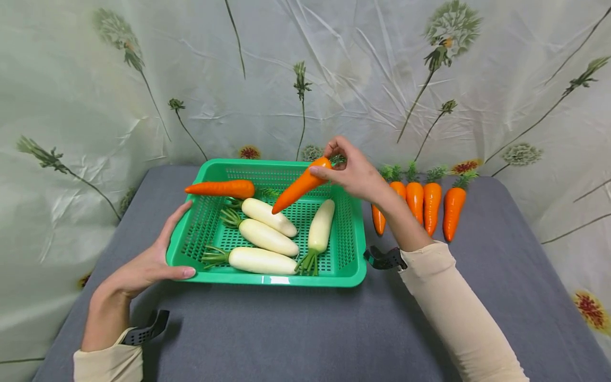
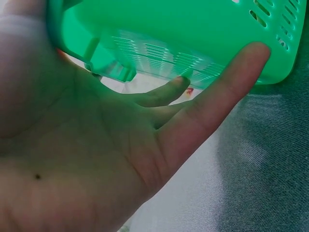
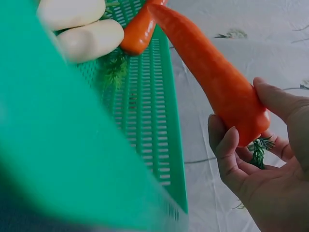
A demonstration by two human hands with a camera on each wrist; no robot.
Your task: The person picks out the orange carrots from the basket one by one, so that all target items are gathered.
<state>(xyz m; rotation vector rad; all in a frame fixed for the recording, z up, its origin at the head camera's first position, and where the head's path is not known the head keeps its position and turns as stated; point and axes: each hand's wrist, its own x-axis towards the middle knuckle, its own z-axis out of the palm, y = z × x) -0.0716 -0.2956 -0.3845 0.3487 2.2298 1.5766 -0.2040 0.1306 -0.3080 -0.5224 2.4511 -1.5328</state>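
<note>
My right hand (image 1: 355,172) pinches an orange carrot (image 1: 302,185) by its thick, leafy end, with the tip slanting down to the left above the green basket (image 1: 286,281). In the right wrist view, thumb and fingers close on that end of the carrot (image 3: 212,72), green leaves showing by the palm. My left hand (image 1: 148,268) rests against the basket's left end, thumb at the front corner and fingers spread along the side. The left wrist view shows its straight fingers (image 2: 217,96) against the green wall. Inside lie several white radishes (image 1: 268,237) and another carrot (image 1: 224,188) across the back left.
Several more carrots (image 1: 431,204) lie in a row on the grey tablecloth (image 1: 267,334) right of the basket, leafy ends toward the back; my right forearm partly covers them. A flower-printed curtain (image 1: 267,85) hangs behind and at both sides.
</note>
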